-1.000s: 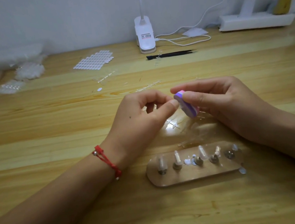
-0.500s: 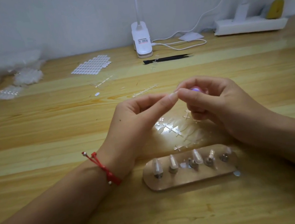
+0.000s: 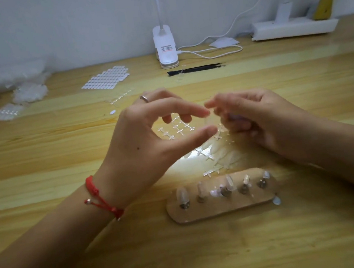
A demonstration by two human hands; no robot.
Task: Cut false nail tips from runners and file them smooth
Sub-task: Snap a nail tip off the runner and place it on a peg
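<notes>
While the left hand [image 3: 150, 141] pinches a clear nail tip [image 3: 211, 121] end to end, likely baring its edge for filing, the right hand [image 3: 259, 119] curls, its hold too blurred to tell.

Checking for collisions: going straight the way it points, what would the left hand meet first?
Probably the right hand, just past the nail tip the left hand seems to pinch; depth blurred.
</notes>
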